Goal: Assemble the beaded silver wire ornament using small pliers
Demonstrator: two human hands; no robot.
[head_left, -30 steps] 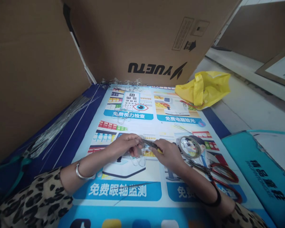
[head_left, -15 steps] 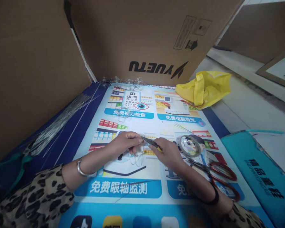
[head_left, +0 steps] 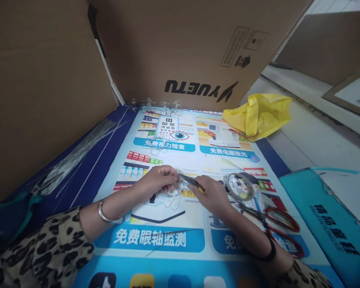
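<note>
Left hand (head_left: pixel 163 180) has its fingers pinched on the thin wire piece (head_left: pixel 172 198), which hangs in loops just below the fingertips, over the printed poster (head_left: pixel 162 254). Right hand (head_left: pixel 214 194) has its fingers wrapped round the handles of the pliers (head_left: pixel 190 181); their tips point left, at the pinched part of the wire. Can't tell from my view if the tips touch it. Tape roll (head_left: pixel 240 187) and red-handled scissors (head_left: pixel 270 220) lie beside my right forearm. Yellow bag (head_left: pixel 259 116) sits farther back, near the cardboard box (head_left: pixel 180 48).
</note>
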